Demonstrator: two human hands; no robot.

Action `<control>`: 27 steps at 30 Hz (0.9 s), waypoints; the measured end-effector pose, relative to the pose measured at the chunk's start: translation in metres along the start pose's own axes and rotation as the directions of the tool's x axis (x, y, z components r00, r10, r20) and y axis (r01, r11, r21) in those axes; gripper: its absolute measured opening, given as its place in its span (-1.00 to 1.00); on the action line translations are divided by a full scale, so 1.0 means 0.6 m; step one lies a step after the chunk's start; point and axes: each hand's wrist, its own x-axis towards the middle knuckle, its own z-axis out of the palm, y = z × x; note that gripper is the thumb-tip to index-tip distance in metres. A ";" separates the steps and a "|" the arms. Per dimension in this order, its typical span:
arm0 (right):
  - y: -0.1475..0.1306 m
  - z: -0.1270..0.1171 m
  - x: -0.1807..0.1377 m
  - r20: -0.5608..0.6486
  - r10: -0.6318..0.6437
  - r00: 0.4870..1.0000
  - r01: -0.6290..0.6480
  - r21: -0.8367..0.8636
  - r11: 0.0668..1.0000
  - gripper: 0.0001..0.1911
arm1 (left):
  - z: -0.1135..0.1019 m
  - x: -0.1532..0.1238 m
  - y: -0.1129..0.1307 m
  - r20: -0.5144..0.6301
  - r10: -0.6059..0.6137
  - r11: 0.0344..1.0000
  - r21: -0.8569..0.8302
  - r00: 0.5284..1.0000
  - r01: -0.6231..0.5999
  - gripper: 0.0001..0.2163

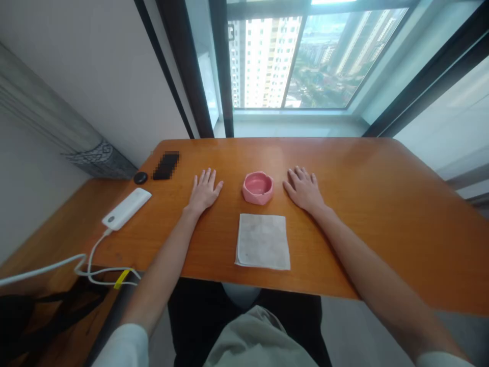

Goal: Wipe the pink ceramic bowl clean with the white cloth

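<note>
My left hand (205, 191) lies palm down on the wooden table, fingers spread, holding nothing. My right hand (303, 187) also rests flat on the wood with its fingers apart. Between the two hands sits a pink ashtray-like bowl (257, 198) with a faceted rim, touched by neither; it is a little closer to the right hand. In front of the bowl, nearer to me, a folded whitish cloth (263, 241) is spread square near the table's front edge.
The wooden table (401, 219) reaches to the window. At left are a white power-bank-like device (127, 208) with a white cable (81, 262), a round black object (140, 178) and a pixelated dark rectangle (166, 165). A dark bag (42, 316) lies lower left.
</note>
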 end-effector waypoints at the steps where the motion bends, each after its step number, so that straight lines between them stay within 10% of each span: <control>1: -0.011 -0.015 -0.007 -0.044 0.007 0.999 -0.006 0.004 1.000 -0.33 | 0.002 -0.001 0.000 -0.003 0.004 1.000 -0.003 1.000 -0.004 -0.29; 4: -0.074 -0.064 -0.067 -0.209 -0.097 0.973 0.100 0.005 0.995 -0.36 | 0.002 0.000 -0.001 -0.008 0.004 1.000 -0.007 1.000 -0.004 -0.30; 9: -0.207 -0.056 -0.259 -0.012 -0.555 0.832 0.554 0.080 0.828 0.06 | 0.000 0.000 -0.007 -0.016 0.004 1.000 -0.018 1.000 -0.005 -0.31; 11: -0.233 -0.025 -0.328 0.037 -0.555 0.831 0.550 0.089 0.830 0.29 | 0.001 -0.001 -0.007 -0.016 0.004 1.000 -0.028 1.000 -0.005 -0.30; 15: -0.224 -0.005 -0.398 0.010 -0.536 0.844 0.532 0.107 0.840 0.08 | 0.005 0.000 -0.005 -0.025 0.012 1.000 -0.025 1.000 -0.012 -0.32; 18: -0.189 -0.050 -0.387 0.023 -0.501 0.865 0.451 0.401 0.797 -0.18 | 0.009 0.002 -0.004 -0.027 0.022 0.999 -0.030 0.999 -0.022 -0.32; 21: -0.149 -0.117 -0.326 0.216 -0.136 0.967 -0.058 0.704 0.708 -0.51 | 0.011 0.004 -0.005 -0.029 0.022 0.999 -0.045 0.999 -0.023 -0.31; 23: -0.125 -0.155 -0.268 0.341 0.116 0.933 -0.347 0.765 0.542 -0.40 | 0.011 0.004 -0.006 -0.029 0.019 0.998 -0.054 0.999 -0.021 -0.32; 27: -0.105 -0.186 -0.157 0.016 0.330 0.944 -0.197 0.829 0.523 -0.33 | 0.009 0.004 -0.005 -0.015 0.020 0.997 -0.068 1.000 -0.021 -0.31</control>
